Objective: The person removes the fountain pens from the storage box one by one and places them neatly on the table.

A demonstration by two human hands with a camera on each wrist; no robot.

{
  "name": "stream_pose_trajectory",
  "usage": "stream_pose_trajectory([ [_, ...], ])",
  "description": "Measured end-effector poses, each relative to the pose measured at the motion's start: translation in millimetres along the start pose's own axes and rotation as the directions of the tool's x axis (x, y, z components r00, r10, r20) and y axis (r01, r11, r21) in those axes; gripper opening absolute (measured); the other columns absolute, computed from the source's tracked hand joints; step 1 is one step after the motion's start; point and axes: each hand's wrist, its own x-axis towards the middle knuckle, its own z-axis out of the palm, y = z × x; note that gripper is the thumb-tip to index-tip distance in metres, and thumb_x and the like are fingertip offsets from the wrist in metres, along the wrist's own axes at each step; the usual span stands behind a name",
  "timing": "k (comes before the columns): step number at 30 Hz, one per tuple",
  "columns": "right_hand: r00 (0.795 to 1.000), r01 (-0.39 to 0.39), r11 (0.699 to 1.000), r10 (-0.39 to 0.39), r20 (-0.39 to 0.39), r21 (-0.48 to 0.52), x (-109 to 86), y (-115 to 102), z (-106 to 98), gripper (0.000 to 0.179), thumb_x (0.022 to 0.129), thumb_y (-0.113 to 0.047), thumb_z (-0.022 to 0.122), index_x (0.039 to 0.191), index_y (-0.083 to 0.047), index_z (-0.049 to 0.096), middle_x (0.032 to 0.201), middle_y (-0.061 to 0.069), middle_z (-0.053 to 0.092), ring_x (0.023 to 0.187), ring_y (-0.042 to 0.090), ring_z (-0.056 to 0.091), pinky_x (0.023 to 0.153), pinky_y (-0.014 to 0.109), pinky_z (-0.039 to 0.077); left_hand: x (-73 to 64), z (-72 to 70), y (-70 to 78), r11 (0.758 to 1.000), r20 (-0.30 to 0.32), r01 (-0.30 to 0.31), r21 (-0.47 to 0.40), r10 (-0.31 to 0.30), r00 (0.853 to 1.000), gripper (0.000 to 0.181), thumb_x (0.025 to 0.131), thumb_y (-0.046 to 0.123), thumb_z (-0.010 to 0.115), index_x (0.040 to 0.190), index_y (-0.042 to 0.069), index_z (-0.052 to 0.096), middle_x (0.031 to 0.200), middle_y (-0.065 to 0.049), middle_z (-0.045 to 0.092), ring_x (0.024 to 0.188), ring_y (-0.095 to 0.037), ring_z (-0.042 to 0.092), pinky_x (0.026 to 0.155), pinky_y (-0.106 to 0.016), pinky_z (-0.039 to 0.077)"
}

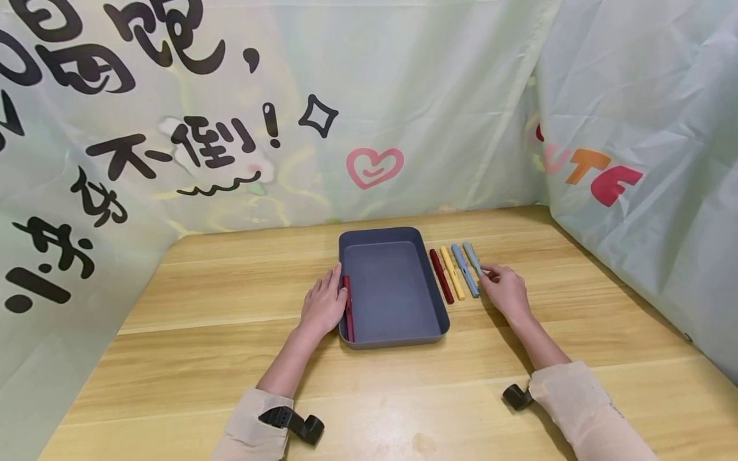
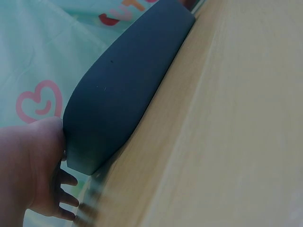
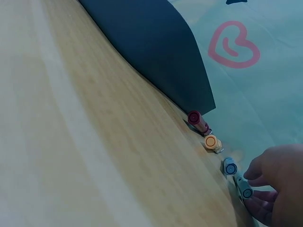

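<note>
A dark grey rectangular tray stands mid-table. My left hand rests against its left wall, fingers straight, with the thumb at the rim. Inside the tray, a red pen lies along that wall, partly covered by the thumb. To the tray's right, a dark red pen, a yellow pen and a blue pen lie side by side. Rightmost in the row is a grey-green pen; my right hand pinches its near end between thumb and fingers, as the right wrist view also shows.
The wooden table extends around the tray. A printed cloth with black characters and a pink heart hangs behind and at both sides. Black wrist mounts are worn at both sleeves.
</note>
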Motion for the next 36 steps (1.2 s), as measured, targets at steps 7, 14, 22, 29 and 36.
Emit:
stream_pose_trajectory([
  [7,1.0,0.008,1.0,-0.008,0.004,0.003,0.9,-2,-1,0.029,0.087,-0.005,0.057,0.112,0.008,0.061,0.091,0.022,0.061,0.085,0.035,0.059,0.071,0.044,0.046,0.7,-0.4,-0.6,1.0,-0.004,0.002,0.001,-0.002,1.0,0.056,0.1,0.029,0.031,0.149,0.017,0.01,0.15,-0.013,0.018,0.133,-0.038,0.016,0.105,-0.051,0.013],
  [14,1.0,0.001,1.0,-0.001,-0.007,0.012,2.1,-6,-2,0.029,0.087,-0.006,0.056,0.113,0.008,0.06,0.095,0.023,0.059,0.087,0.036,0.059,0.073,0.045,0.046,1.9,-0.1,-1.8,1.0,-0.008,0.002,-0.004,-0.002,1.0,0.055,0.099,0.029,0.031,0.149,0.018,0.01,0.15,-0.013,0.018,0.133,-0.038,0.016,0.105,-0.052,0.013],
  [22,1.0,0.012,1.0,-0.012,-0.005,0.029,2.1,-10,-2,0.029,0.088,-0.007,0.055,0.112,0.008,0.061,0.1,0.026,0.056,0.09,0.038,0.058,0.073,0.047,0.047,1.9,0.5,-3.8,1.0,-0.016,-0.009,-0.002,0.009,1.0,0.055,0.1,0.029,0.031,0.149,0.017,0.01,0.149,-0.014,0.018,0.133,-0.038,0.017,0.105,-0.052,0.014],
  [29,0.999,0.024,0.998,-0.026,0.036,0.057,0.7,-19,-6,0.03,0.089,-0.009,0.056,0.113,0.007,0.06,0.105,0.026,0.055,0.091,0.037,0.057,0.074,0.047,0.047,1.3,0.0,-2.6,1.0,-0.006,-0.002,-0.007,0.002,1.0,0.056,0.1,0.03,0.031,0.149,0.018,0.009,0.15,-0.013,0.017,0.133,-0.037,0.016,0.105,-0.052,0.013],
  [36,0.997,0.056,0.996,-0.06,0.048,0.074,-2.6,-36,-9,0.029,0.088,-0.008,0.057,0.112,0.007,0.061,0.103,0.025,0.056,0.089,0.036,0.057,0.074,0.045,0.048,1.4,0.6,-1.6,1.0,0.002,-0.001,0.007,0.001,1.0,0.056,0.1,0.03,0.031,0.149,0.019,0.007,0.15,-0.013,0.017,0.133,-0.037,0.016,0.105,-0.052,0.012],
])
